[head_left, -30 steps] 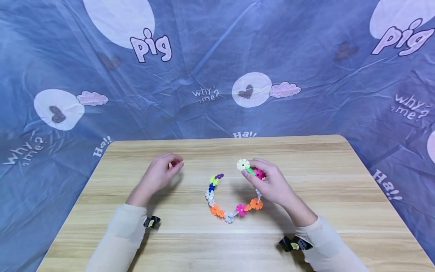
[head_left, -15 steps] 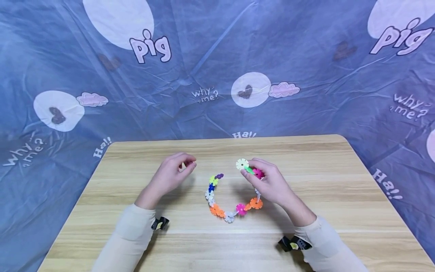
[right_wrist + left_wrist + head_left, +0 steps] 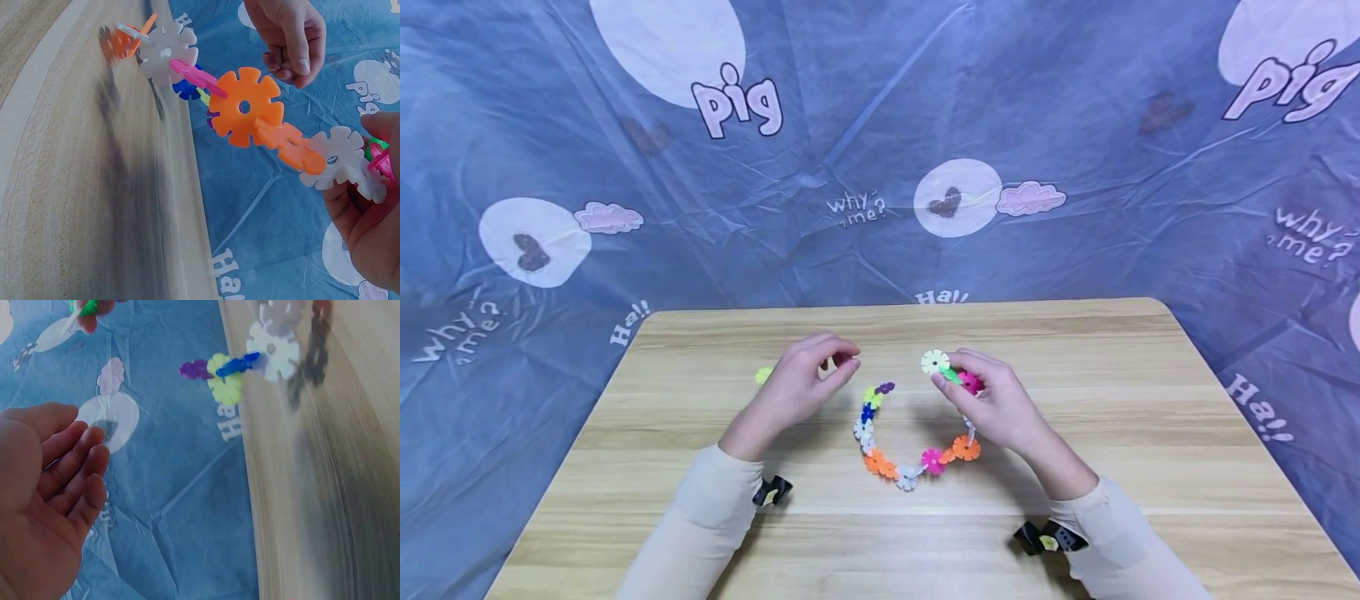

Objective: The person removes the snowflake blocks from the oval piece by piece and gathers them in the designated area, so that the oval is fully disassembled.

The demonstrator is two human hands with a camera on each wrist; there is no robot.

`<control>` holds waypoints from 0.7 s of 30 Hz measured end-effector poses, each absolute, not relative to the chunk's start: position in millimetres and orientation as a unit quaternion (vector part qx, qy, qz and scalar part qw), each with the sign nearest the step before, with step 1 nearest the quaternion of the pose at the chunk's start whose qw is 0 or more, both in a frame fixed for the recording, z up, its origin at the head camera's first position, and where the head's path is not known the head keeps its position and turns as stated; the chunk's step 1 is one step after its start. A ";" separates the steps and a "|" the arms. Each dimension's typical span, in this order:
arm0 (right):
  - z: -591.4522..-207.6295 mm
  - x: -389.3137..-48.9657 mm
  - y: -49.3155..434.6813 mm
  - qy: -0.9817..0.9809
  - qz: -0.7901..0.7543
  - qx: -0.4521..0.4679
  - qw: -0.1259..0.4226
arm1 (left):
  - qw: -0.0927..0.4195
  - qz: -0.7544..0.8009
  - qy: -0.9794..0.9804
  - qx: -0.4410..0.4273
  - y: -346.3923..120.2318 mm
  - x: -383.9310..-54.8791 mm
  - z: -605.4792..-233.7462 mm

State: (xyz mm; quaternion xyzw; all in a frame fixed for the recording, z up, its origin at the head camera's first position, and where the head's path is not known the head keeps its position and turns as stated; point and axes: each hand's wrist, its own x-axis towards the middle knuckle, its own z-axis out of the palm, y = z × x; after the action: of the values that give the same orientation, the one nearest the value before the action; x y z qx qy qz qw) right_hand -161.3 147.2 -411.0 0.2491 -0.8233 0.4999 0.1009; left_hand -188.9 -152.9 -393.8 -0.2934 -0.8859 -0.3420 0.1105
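A chain of linked flower-shaped plastic discs (image 3: 966,448) curves over the table as an open ring in the head view. My right hand (image 3: 1000,408) grips its right end between thumb and fingers. A pale disc (image 3: 936,362), a green one (image 3: 951,375) and a pink one show at that grip. The loose end, with a purple disc (image 3: 885,387), lies to the left. Near that end is my left hand (image 3: 805,379), apart from the chain. Its fingers curl loosely in the left wrist view, with nothing seen in them. The right wrist view shows an orange disc (image 3: 231,125) hanging mid-chain.
A single yellow-green disc (image 3: 763,375) lies on the wooden table (image 3: 880,550), partly behind the left hand. A blue printed cloth (image 3: 850,100) hangs behind the table's far edge. Black camera mounts (image 3: 772,491) sit on both wrists.
My left hand has moved right, toward the chain's loose end. The yellow-green disc now shows behind it. My right hand and the chain have stayed nearly still.
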 end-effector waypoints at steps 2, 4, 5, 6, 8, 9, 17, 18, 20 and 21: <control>-410.9 -161.4 147.1 -0.824 0.499 0.248 0.101 | 0.108 -0.346 -0.883 -0.298 -149.5 -188.0 -392.8; -411.0 -161.5 146.9 -0.825 0.498 0.247 0.100 | 0.107 -0.347 -0.881 -0.302 -146.3 -187.2 -392.3; -411.1 -161.6 146.8 -0.825 0.498 0.247 0.099 | 0.106 -0.349 -0.879 -0.306 -144.6 -186.9 -391.8; -411.0 -161.3 146.7 -0.825 0.498 0.246 0.099 | 0.105 -0.353 -0.877 -0.309 -142.7 -186.6 -391.3; -411.1 -160.9 146.9 -0.827 0.498 0.244 0.097 | 0.105 -0.359 -0.871 -0.318 -138.5 -186.5 -391.1; -411.0 -160.5 146.9 -0.827 0.498 0.243 0.096 | 0.104 -0.361 -0.869 -0.323 -136.4 -186.4 -391.0; -410.3 -159.3 147.3 -0.829 0.498 0.240 0.091 | 0.097 -0.383 -0.853 -0.340 -122.0 -184.6 -389.4; -410.3 -159.4 147.2 -0.828 0.498 0.240 0.091 | 0.097 -0.386 -0.852 -0.342 -120.5 -184.3 -389.4; -410.3 -159.3 147.0 -0.827 0.499 0.242 0.090 | 0.099 -0.388 -0.849 -0.345 -117.7 -184.3 -389.6; -410.4 -159.4 147.0 -0.827 0.499 0.243 0.090 | 0.100 -0.390 -0.847 -0.347 -116.4 -184.3 -389.9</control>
State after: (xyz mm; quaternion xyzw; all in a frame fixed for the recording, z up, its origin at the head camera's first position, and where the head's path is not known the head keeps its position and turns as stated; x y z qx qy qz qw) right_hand -159.4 147.0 -410.4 0.2427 -0.8272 0.4987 0.0902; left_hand -184.3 -116.4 -389.9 -0.3470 -0.8469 -0.3903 0.0998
